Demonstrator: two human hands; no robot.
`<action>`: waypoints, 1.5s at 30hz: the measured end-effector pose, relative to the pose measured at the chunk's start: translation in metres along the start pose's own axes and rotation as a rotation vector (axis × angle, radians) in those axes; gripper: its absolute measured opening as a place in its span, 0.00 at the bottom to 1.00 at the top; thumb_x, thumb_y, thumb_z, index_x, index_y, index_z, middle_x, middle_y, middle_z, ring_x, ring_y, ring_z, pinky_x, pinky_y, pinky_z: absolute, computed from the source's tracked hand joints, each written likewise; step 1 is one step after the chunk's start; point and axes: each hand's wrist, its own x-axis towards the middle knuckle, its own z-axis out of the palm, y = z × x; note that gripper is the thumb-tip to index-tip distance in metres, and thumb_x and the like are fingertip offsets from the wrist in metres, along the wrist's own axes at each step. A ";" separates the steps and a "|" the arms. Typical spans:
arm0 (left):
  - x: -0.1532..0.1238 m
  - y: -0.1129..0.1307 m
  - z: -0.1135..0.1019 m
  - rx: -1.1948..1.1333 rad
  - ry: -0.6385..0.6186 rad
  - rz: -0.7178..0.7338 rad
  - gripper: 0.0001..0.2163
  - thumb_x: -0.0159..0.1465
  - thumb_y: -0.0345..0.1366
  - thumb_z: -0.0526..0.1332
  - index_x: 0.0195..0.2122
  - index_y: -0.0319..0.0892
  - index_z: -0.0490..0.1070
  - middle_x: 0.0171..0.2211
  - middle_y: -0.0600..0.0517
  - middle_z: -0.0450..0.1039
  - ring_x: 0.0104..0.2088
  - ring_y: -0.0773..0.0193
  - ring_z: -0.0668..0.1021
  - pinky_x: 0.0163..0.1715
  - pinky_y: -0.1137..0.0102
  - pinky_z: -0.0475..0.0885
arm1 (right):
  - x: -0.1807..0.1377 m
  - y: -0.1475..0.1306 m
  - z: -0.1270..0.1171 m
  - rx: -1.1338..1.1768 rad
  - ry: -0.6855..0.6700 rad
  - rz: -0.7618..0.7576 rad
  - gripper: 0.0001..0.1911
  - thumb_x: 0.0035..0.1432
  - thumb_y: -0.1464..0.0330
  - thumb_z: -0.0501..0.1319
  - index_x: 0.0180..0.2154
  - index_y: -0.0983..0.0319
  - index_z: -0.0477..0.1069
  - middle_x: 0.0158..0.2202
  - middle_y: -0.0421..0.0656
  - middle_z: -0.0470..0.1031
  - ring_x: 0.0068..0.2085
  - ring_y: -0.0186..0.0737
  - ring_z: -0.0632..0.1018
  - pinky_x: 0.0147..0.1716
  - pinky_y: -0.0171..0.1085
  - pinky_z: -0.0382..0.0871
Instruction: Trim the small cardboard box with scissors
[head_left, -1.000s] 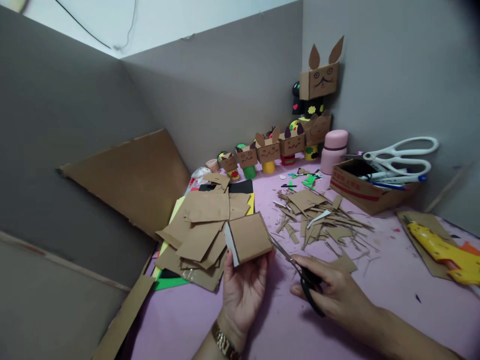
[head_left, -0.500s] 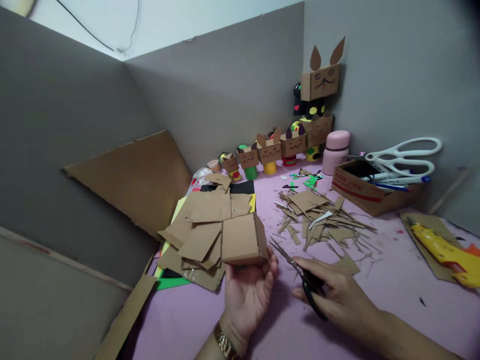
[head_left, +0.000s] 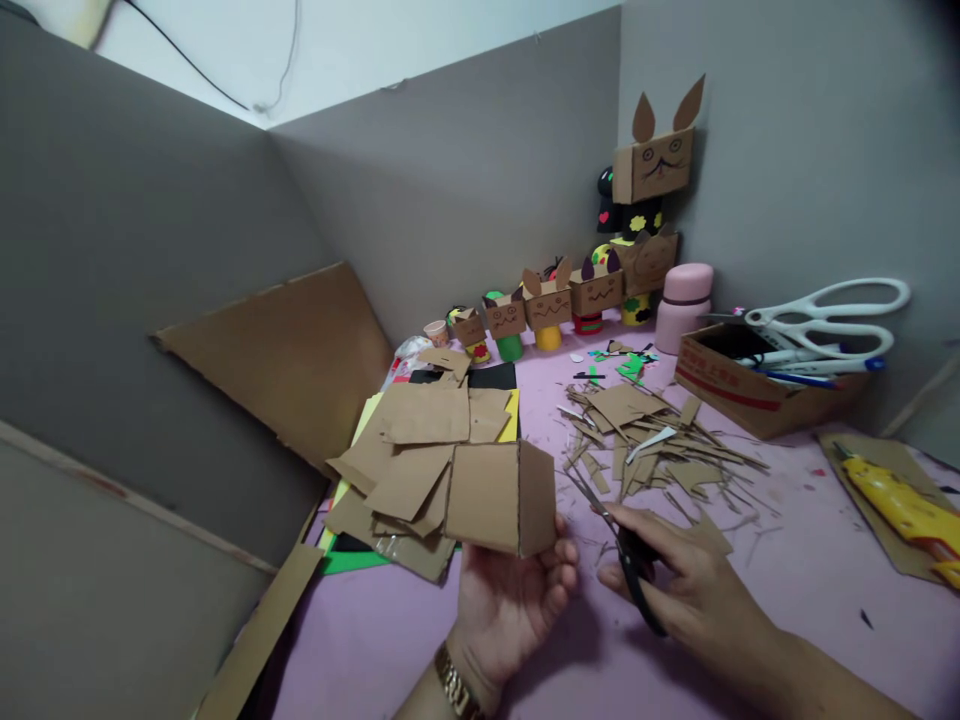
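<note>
Head: left hand (head_left: 514, 600) cupped under box (head_left: 484, 500), right hand (head_left: 694, 575) curled round scissors (head_left: 634, 562) (edges apart)

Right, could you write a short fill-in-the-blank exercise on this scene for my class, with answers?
1. The left hand holds up a box made of ____.
2. The right hand holds a pair of ____ with black handles.
3. The flask behind the pen box is ____.
4. The glue gun is mostly ____.

Missing words: cardboard; scissors; pink; yellow.

Gray partition walls (head_left: 465, 190) meeting in a corner, pale wall (head_left: 420, 40) above, pink-purple tabletop (head_left: 360, 650), soft light
</note>
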 end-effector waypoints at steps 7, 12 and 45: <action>0.010 -0.002 -0.001 -0.009 0.119 0.269 0.15 0.57 0.41 0.64 0.43 0.38 0.74 0.41 0.46 0.81 0.40 0.60 0.80 0.45 0.69 0.72 | 0.003 -0.002 -0.001 0.116 -0.031 0.219 0.23 0.55 0.59 0.61 0.49 0.65 0.69 0.32 0.44 0.73 0.32 0.40 0.73 0.33 0.35 0.68; 0.017 -0.004 0.006 0.096 0.366 0.535 0.14 0.53 0.28 0.66 0.42 0.41 0.75 0.40 0.45 0.81 0.41 0.57 0.80 0.47 0.63 0.72 | 0.009 -0.007 0.001 0.343 -0.109 0.378 0.22 0.53 0.64 0.62 0.50 0.62 0.66 0.28 0.38 0.65 0.30 0.37 0.67 0.30 0.33 0.64; 0.016 -0.008 -0.001 0.432 0.451 0.589 0.26 0.54 0.36 0.67 0.55 0.51 0.67 0.44 0.53 0.80 0.46 0.60 0.78 0.47 0.70 0.71 | 0.014 -0.014 -0.018 0.094 -0.198 0.070 0.12 0.52 0.63 0.63 0.38 0.63 0.75 0.24 0.38 0.67 0.25 0.34 0.68 0.26 0.32 0.61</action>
